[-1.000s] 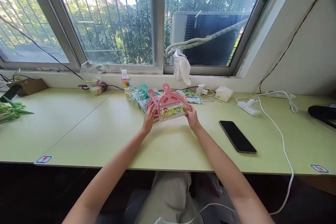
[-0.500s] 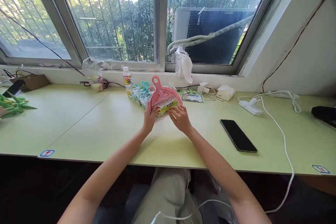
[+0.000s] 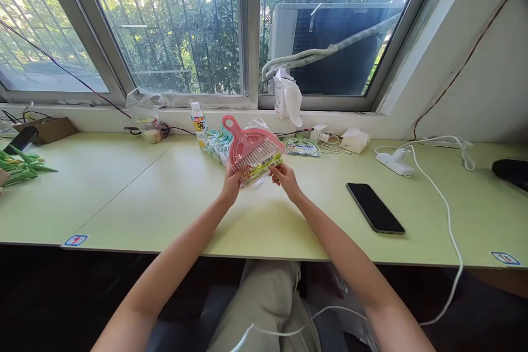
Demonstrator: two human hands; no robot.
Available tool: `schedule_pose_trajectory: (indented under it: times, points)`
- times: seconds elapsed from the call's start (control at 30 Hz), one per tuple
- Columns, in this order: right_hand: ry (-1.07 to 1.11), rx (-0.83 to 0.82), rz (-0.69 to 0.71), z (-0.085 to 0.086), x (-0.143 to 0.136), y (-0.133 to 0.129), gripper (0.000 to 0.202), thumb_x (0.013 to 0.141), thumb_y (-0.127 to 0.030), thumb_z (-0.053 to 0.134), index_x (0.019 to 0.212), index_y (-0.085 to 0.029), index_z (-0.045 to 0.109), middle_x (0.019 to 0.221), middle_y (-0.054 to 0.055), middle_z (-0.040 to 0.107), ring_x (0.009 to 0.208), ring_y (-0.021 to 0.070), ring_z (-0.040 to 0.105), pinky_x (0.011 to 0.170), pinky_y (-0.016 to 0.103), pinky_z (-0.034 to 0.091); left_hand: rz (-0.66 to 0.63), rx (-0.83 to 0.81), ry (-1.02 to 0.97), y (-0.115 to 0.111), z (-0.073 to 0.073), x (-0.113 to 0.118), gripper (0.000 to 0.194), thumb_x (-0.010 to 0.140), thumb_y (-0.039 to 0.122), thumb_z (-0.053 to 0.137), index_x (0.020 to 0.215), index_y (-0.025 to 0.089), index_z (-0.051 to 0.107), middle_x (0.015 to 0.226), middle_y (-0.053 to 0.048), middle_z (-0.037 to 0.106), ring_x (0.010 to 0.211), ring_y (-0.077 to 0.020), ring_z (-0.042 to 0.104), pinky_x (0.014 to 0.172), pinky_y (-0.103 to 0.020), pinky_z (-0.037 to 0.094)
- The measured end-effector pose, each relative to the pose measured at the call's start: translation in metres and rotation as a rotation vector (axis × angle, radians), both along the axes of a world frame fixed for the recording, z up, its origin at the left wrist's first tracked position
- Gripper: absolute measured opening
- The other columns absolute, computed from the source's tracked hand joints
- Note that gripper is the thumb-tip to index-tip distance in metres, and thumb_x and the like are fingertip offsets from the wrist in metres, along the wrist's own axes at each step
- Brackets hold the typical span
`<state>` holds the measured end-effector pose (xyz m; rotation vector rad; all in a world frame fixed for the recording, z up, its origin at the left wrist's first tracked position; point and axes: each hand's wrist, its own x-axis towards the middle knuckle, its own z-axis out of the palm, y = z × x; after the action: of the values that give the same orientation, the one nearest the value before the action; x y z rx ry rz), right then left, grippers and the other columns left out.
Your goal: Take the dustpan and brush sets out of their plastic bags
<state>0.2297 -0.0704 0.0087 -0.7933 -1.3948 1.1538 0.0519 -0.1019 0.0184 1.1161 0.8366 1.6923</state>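
Observation:
Between my hands, above the table, is a pink dustpan-and-brush set (image 3: 256, 146) in a clear plastic wrapper, with a yellow-green printed label along its lower side. My left hand (image 3: 233, 182) grips its lower left corner, thumb on the front. At the lower right edge, my right hand (image 3: 284, 177) pinches the set near the label. The dustpan's looped handle points up and left, and the white brush bristles show through the wrapper. Behind it lie several teal sets (image 3: 218, 142) in clear wrapping, partly hidden. A green wrapped set (image 3: 303, 147) lies to the right.
A drink bottle (image 3: 199, 125) stands at the back. A black phone (image 3: 375, 208) lies right of my arm, beyond it a power strip (image 3: 395, 161) and white cable. Green artificial-looking leaves (image 3: 25, 168) lie far left, by another person's fingers. A tissue pack (image 3: 287, 96) stands by the window.
The pink set has tilted further, its handle swinging left. My right hand has shifted its hold at the right edge, and the label shows more fully.

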Motion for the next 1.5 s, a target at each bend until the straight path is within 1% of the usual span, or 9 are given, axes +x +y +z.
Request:
schedule_pose_trajectory:
  times: [0.13,0.27,0.53,0.83,1.03,1.17,1.3,1.4,1.5]
  points:
    - [0.114,-0.05,-0.05,-0.001,0.0,0.004,0.045,0.056,-0.057,0.08,0.068,-0.021,0.056,0.058,-0.004,0.054,0.05,0.0085,0.045,0.047,0.024,0.033,-0.108,-0.106,-0.004,-0.003,0.0,-0.001,0.069,0.064,0.033,0.077,0.126,0.023,0.051,0.119,-0.007,0.066,0.11,-0.0281,0.062,0.09,-0.041,0.053]
    - [0.153,-0.124,-0.152,-0.002,0.004,0.008,0.044,0.055,-0.051,0.082,0.072,-0.023,0.052,0.058,-0.008,0.049,0.05,0.0071,0.04,0.043,0.022,0.028,-0.188,-0.152,0.098,-0.007,0.002,-0.003,0.069,0.07,0.035,0.076,0.132,0.028,0.049,0.124,-0.005,0.064,0.112,-0.0284,0.061,0.088,-0.04,0.054]
    - [0.082,-0.263,-0.287,-0.005,0.014,0.019,0.038,0.054,-0.04,0.084,0.066,-0.021,0.053,0.064,-0.004,0.055,0.062,0.0101,0.052,0.054,0.022,0.042,-0.099,-0.089,0.1,0.001,-0.006,0.001,0.055,0.083,0.047,0.064,0.135,0.036,0.048,0.125,0.001,0.063,0.109,-0.0247,0.063,0.081,-0.036,0.056]
    - [0.327,-0.321,0.065,-0.006,0.011,0.018,0.042,0.054,-0.031,0.088,0.085,-0.02,0.062,0.084,0.001,0.073,0.079,0.0153,0.07,0.08,0.031,0.058,-0.109,-0.066,-0.036,0.002,-0.002,0.001,0.062,0.086,0.069,0.044,0.131,0.027,0.054,0.127,-0.007,0.063,0.125,-0.0284,0.054,0.1,-0.045,0.048]
    - [0.276,-0.337,0.043,-0.002,0.015,0.015,0.039,0.052,-0.03,0.09,0.081,-0.02,0.065,0.08,0.001,0.074,0.074,0.0175,0.071,0.073,0.033,0.06,-0.003,-0.085,-0.094,0.009,0.001,-0.005,0.055,0.091,0.064,0.038,0.13,0.03,0.056,0.118,-0.003,0.068,0.114,-0.0244,0.062,0.094,-0.04,0.052]
    - [0.217,-0.293,0.061,0.001,0.027,0.018,0.043,0.048,-0.03,0.091,0.082,-0.019,0.068,0.083,0.003,0.075,0.074,0.019,0.071,0.073,0.035,0.061,0.156,-0.107,-0.26,0.019,0.009,-0.038,0.057,0.094,0.063,0.032,0.135,0.027,0.05,0.112,-0.008,0.07,0.1,-0.0207,0.067,0.085,-0.034,0.053]
    - [0.207,-0.259,0.03,0.003,0.041,0.023,0.039,0.049,-0.027,0.091,0.079,-0.017,0.068,0.082,0.004,0.075,0.074,0.0197,0.071,0.072,0.036,0.06,0.428,-0.069,-0.372,0.02,0.023,-0.1,0.056,0.096,0.062,0.023,0.13,0.024,0.048,0.118,-0.01,0.066,0.099,-0.0173,0.066,0.085,-0.032,0.052]
    - [0.264,-0.263,-0.011,0.003,0.046,0.026,0.035,0.052,-0.026,0.09,0.078,-0.018,0.068,0.08,0.003,0.074,0.073,0.0188,0.07,0.073,0.035,0.06,0.595,-0.159,-0.261,0.011,0.03,-0.151,0.045,0.102,0.046,0.019,0.119,0.017,0.048,0.112,-0.009,0.068,0.092,-0.0145,0.065,0.088,-0.035,0.051]
    - [0.322,-0.262,-0.033,0.002,0.045,0.027,0.032,0.056,-0.027,0.088,0.079,-0.019,0.066,0.081,0.003,0.074,0.076,0.019,0.071,0.077,0.035,0.06,0.706,-0.358,0.072,-0.004,0.03,-0.196,0.037,0.103,0.038,0.026,0.1,0.014,0.054,0.097,-0.005,0.07,0.09,-0.0152,0.063,0.09,-0.04,0.051]
